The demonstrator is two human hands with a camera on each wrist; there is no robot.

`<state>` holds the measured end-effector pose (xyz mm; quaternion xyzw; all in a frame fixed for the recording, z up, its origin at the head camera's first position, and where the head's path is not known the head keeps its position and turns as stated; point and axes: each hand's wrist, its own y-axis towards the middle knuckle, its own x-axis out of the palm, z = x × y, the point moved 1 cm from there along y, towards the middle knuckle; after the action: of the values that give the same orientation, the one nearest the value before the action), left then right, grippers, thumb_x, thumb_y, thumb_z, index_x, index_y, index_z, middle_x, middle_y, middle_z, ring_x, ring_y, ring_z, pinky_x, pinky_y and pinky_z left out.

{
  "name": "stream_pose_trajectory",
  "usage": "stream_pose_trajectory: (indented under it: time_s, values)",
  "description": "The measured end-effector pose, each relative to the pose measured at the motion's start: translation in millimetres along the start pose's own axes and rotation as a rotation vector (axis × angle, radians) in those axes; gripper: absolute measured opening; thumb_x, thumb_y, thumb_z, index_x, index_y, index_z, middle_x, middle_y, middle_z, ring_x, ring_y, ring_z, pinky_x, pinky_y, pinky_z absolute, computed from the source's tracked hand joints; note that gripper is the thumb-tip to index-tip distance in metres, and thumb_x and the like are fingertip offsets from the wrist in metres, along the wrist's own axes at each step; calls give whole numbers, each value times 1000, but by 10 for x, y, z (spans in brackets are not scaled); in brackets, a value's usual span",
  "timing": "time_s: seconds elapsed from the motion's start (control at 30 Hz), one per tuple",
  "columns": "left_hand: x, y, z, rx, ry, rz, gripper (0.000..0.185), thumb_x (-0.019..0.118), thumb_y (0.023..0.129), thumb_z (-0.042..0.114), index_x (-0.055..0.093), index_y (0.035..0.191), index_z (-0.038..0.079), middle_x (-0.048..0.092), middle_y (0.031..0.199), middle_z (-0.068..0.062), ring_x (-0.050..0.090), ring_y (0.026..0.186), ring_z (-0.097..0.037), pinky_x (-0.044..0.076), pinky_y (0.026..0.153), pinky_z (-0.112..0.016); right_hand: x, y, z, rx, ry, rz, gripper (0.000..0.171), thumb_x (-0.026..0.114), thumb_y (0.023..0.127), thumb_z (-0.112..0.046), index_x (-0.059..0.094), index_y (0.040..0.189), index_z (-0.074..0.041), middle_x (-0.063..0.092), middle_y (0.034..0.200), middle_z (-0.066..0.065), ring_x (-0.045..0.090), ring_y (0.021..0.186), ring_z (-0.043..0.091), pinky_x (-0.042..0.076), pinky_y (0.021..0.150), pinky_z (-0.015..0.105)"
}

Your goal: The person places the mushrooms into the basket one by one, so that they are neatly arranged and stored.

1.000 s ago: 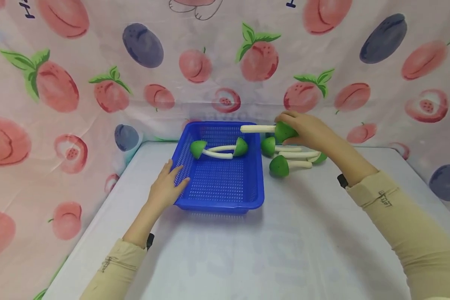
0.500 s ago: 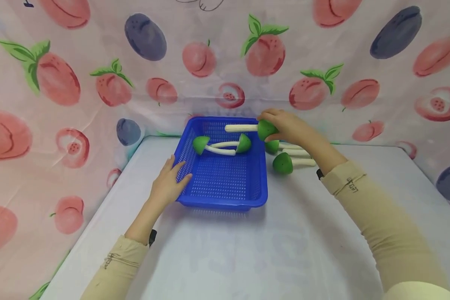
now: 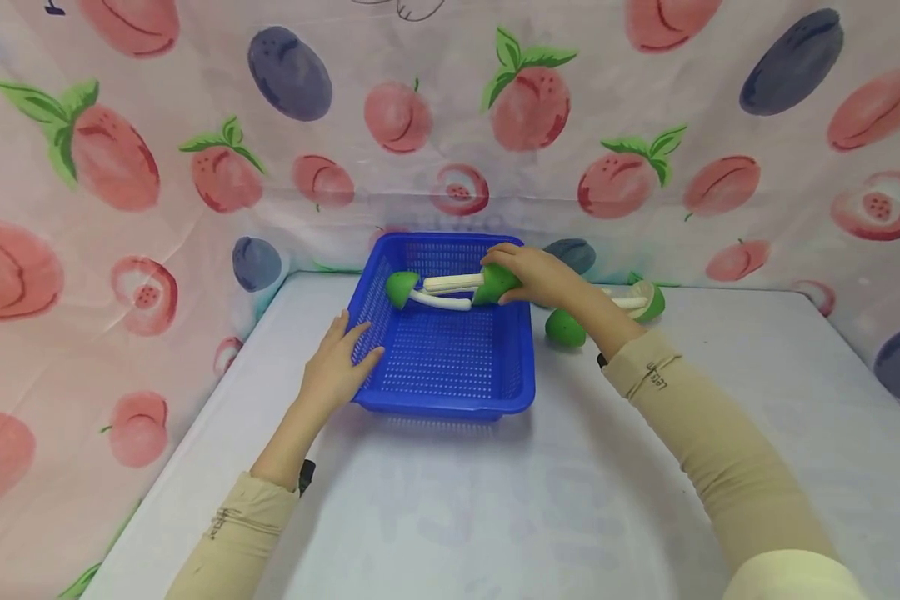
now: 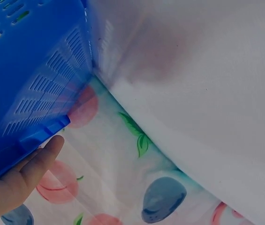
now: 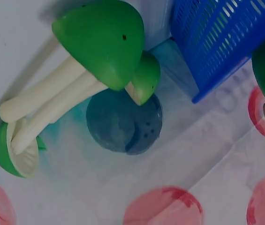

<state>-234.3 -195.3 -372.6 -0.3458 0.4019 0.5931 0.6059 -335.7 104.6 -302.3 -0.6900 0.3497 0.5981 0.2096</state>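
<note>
1. The left arm (image 3: 240, 529) rises from the lower left of the head view, slanting rightward, sleeved partway with a bare left wrist (image 3: 300, 427).
2. The left hand (image 3: 333, 367) has its fingers spread and nearly straight, the thumb angled out to the right.
3. The right arm (image 3: 708, 442) slants up and leftward from the lower right, also sleeved, its right wrist (image 3: 587, 307) bare.
4. The right hand (image 3: 536, 273) points left, fingers and thumb bent in a grip.

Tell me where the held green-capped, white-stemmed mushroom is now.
In the head view, the held mushroom is by the far right corner of the blue perforated plastic basket, the right hand gripping its cap, stem pointing left.
</note>
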Motion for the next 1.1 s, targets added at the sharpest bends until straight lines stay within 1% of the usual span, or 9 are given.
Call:
stream_pose_trajectory:
  time_s: [0.17, 0.3, 0.4, 0.57, 0.67, 0.8, 0.9, 1.1]
  values:
    - [-14, -7, -11, -3, -3, 4, 60, 46, 96, 41, 36, 145, 8, 11, 157, -21, 10, 146, -38, 24, 107, -65, 101, 57, -26, -43, 16, -9, 57, 75, 80, -17, 51, 130, -4, 51, 133, 16, 52, 119, 35, 44, 99, 47]
    - [-26, 10, 0, 9, -8, 13, 60, 46, 96, 41, 37, 144, 7, 12, 157, -20, 10, 146, -37, 25, 106, -66, 180, 99, -31, -39, 25, -27, 57, 74, 81, -18, 49, 131, -3, 49, 136, 18, 48, 124, 37, 42, 101, 49]
    - [-24, 16, 6, 11, -8, 10, 60, 46, 96, 41, 37, 144, 8, 12, 157, -20, 10, 146, -37, 25, 106, -66, 256, 119, -41, -22, 30, -30, 58, 73, 81, -19, 49, 131, -4, 47, 137, 19, 50, 122, 37, 44, 99, 49]
    - [-11, 2, 5, 2, -9, -2, 60, 46, 96, 42, 36, 145, 8, 12, 157, -20, 10, 146, -37, 25, 106, -65, 417, 138, -45, 5, 36, -28, 57, 74, 81, -19, 51, 131, -4, 46, 132, 21, 54, 115, 36, 47, 95, 47]
    - [-13, -9, 2, 2, -12, 6, 59, 46, 96, 41, 37, 144, 7, 13, 157, -20, 11, 146, -37, 25, 107, -65, 499, 161, -47, 15, 17, -29, 57, 75, 80, -20, 52, 130, -4, 49, 127, 20, 55, 112, 36, 48, 93, 46]
    - [-14, -15, -3, -2, -10, 7, 60, 46, 96, 41, 36, 145, 7, 12, 157, -20, 11, 146, -37, 25, 106, -66, 568, 210, -52, 52, 5, -35, 60, 77, 77, -21, 53, 129, -4, 51, 125, 18, 55, 110, 36, 49, 90, 47]
    - [-12, -14, -6, -8, -10, 3, 60, 46, 97, 41, 36, 145, 8, 12, 157, -20, 10, 146, -37, 25, 107, -66, 604, 259, -57, 83, 3, -56, 61, 78, 77, -22, 53, 130, -5, 52, 125, 18, 54, 112, 36, 48, 92, 46]
    - [-10, -7, 0, -1, -16, 6, 60, 46, 96, 41, 37, 144, 7, 12, 157, -20, 10, 146, -36, 24, 107, -65, 662, 334, -70, 152, -36, -134, 60, 78, 77, -22, 53, 129, -6, 54, 123, 16, 57, 110, 33, 49, 91, 46]
